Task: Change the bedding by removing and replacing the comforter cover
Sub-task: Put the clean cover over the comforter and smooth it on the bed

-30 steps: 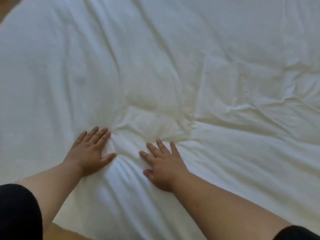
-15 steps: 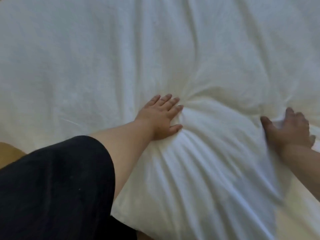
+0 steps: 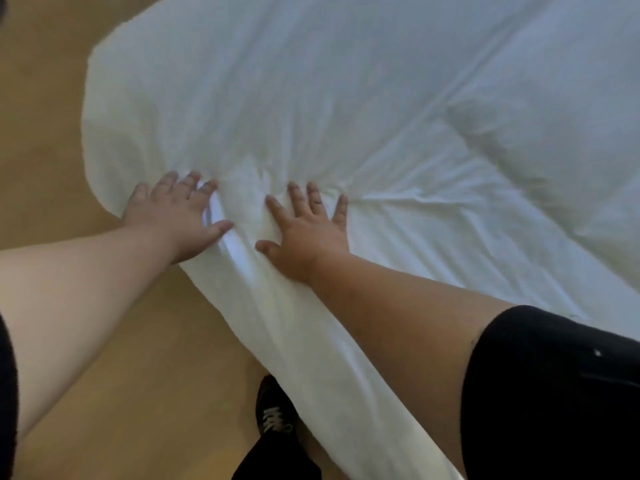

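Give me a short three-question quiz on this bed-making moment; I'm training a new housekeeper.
1. True or false: both hands lie flat on the white comforter.
2. Which hand is nearer the comforter's corner by the wooden floor? A) left hand B) right hand
3. What is the dark thing on the floor at the bottom of the view?

Key: 1 true; 2 A; 3 a black shoe with white laces.
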`<state>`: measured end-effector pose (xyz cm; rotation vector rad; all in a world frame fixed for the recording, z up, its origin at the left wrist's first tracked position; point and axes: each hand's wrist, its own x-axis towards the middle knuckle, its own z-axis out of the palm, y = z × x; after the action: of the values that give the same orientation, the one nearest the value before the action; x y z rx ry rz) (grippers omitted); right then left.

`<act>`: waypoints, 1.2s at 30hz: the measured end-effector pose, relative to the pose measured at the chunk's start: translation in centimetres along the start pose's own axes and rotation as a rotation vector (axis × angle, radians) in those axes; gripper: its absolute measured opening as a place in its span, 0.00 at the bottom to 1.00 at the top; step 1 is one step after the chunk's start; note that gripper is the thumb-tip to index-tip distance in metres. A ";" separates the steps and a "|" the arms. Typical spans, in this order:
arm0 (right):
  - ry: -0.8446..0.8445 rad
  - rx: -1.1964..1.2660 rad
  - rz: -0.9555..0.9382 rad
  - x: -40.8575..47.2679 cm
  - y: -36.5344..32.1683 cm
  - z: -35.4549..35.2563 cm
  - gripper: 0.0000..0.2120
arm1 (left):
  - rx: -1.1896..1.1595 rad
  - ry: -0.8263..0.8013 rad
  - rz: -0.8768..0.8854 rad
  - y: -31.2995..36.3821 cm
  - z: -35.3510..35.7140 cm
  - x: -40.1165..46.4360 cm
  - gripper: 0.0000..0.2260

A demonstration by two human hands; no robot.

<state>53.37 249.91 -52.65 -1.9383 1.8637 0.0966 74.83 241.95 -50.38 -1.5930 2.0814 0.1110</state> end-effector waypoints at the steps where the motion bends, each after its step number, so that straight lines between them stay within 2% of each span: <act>1: 0.001 0.022 -0.002 0.0 -0.6 -0.1 0.40 | -0.030 -0.024 -0.014 -1.8 0.6 -0.4 0.39; 4: 0.173 0.182 0.102 -0.9 0.5 -2.2 0.39 | -0.057 -0.051 0.075 -5.0 1.4 -1.6 0.36; 6: 0.343 0.229 0.264 -1.4 3.2 -4.3 0.37 | -0.094 -0.023 0.138 -5.7 0.8 -1.4 0.35; 8: 0.430 0.179 0.434 -1.8 6.6 -6.1 0.37 | -0.160 0.010 0.223 -5.4 -0.6 -0.4 0.33; 9: 0.419 0.143 0.520 -1.9 8.1 -6.8 0.39 | -0.187 0.047 0.277 -4.8 -1.3 0.3 0.33; 11: 0.284 0.083 0.668 -1.1 10.2 -7.4 0.45 | -0.214 0.096 0.366 -3.5 -2.6 2.3 0.34; 14: -0.001 0.045 0.766 1.0 11.6 -6.1 0.51 | -0.181 -0.064 0.401 -1.0 -3.3 5.8 0.41; 16: -0.076 0.031 0.786 2.4 12.1 -4.9 0.54 | -0.144 -0.153 0.402 -0.2 -2.6 7.7 0.44; 18: -0.087 0.000 0.788 2.8 12.6 -3.9 0.54 | -0.155 -0.148 0.415 -0.1 -1.4 8.6 0.45; 23: -0.099 0.017 0.826 2.8 12.4 -3.5 0.52 | -0.100 0.008 0.537 -2.2 -0.1 9.4 0.42; 25: -0.052 0.074 0.872 3.3 11.2 -4.2 0.50 | -0.064 0.095 0.568 -4.2 -0.3 10.2 0.41; 27: 0.017 0.139 0.894 5.4 8.3 -4.8 0.46 | -0.076 0.123 0.524 -6.4 -0.8 11.1 0.40; 29: 0.097 0.178 0.813 10.2 3.4 -5.3 0.41 | -0.089 0.087 0.349 -9.1 -1.4 12.2 0.39; 30: 0.114 0.207 0.715 13.3 0.4 -5.8 0.40 | -0.096 0.035 0.228 -11.0 -1.8 13.2 0.40; 33: 0.048 0.236 0.260 21.2 -9.4 -7.2 0.38 | 0.008 -0.226 -0.104 -18.6 -4.0 16.8 0.40; 34: -0.021 0.244 0.113 22.8 -12.0 -7.7 0.37 | 0.091 -0.314 -0.149 -21.3 -5.2 17.8 0.39; 36: -0.117 0.260 -0.051 23.9 -15.2 -8.6 0.33 | 0.268 -0.368 -0.103 -25.8 -7.7 19.6 0.38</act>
<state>67.90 224.34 -49.23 -1.7615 1.6608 -0.0455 92.44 214.00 -46.17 -1.3943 1.6547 0.0784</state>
